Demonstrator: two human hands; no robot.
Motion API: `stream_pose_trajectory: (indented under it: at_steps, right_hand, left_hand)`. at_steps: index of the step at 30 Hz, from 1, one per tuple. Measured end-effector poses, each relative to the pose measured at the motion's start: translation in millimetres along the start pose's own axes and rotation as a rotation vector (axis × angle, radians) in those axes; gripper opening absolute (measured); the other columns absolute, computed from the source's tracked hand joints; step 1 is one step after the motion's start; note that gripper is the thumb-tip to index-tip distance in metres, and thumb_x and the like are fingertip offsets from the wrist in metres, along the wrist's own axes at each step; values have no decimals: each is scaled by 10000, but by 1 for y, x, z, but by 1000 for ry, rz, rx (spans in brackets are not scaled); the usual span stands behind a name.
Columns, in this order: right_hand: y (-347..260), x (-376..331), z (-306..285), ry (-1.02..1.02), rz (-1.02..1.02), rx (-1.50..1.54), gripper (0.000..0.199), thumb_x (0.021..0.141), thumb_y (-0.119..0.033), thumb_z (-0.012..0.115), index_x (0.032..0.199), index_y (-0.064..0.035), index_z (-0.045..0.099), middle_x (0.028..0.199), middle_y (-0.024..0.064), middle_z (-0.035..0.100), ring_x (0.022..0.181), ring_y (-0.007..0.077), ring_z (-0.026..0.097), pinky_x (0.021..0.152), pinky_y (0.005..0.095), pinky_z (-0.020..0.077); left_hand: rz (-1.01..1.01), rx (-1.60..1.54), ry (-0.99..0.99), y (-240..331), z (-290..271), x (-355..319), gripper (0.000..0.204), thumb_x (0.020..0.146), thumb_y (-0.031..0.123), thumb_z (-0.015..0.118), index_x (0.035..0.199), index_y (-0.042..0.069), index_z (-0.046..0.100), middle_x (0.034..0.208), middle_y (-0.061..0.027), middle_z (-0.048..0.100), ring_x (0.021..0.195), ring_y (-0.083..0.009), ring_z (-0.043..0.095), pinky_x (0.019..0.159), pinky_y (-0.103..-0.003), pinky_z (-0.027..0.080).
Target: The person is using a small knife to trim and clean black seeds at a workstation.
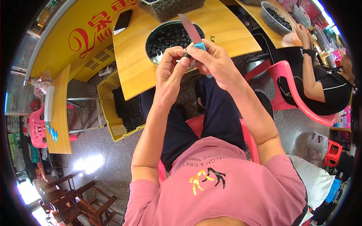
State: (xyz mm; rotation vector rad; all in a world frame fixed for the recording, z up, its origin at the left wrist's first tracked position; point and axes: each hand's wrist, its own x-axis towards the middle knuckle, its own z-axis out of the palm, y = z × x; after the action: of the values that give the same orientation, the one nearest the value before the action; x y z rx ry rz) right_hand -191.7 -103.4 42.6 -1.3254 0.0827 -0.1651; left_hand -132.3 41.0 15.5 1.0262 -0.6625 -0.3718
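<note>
While the person sits on a red chair (pixel 247 137) at the near edge of the yellow bench (pixel 151 60), both hands meet just above the lap; the right hand (pixel 217 62) is closed on a small knife (pixel 193 34) with a blue handle, its blade pointing up and away toward the far side; the left hand (pixel 171 66) is pinched shut on a small dark fruit (pixel 186 55), held between fingertips right against the foot of the blade. Just beyond the hands, on the bench, stands a round metal bowl (pixel 151 39) full of the same dark fruits; a yellow crate (pixel 109 109) holding more sits on the floor to the left. By the look of it, the step in hand is cutting or trimming one fruit; the next move likely calls for a short, controlled stroke with the fingertips kept clear of the edge. To the far right, another person's arm (pixel 309 67) rests near a second bowl (pixel 275 17).
</note>
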Motion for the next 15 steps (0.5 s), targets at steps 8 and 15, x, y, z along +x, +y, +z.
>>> stream_pose_trajectory:
  at_steps: [8,15]
  right_hand:
    - [2,-9,-5,121,-688,-976,202,899,-171,653,1012,-4,645,825,81,630,639,177,605,589,285,481]
    - [-2,-10,-8,115,-765,-1139,203,858,-179,685,986,-24,657,818,90,620,617,218,613,554,310,482]
  left_hand:
    - [-52,-39,35,1,-10,0,161,960,131,584,1075,40,518,918,-30,593,761,-89,527,704,-217,448]
    - [-59,-40,48,1,-9,-1,130,954,95,584,1058,38,529,922,-45,621,729,-88,528,671,-221,455]
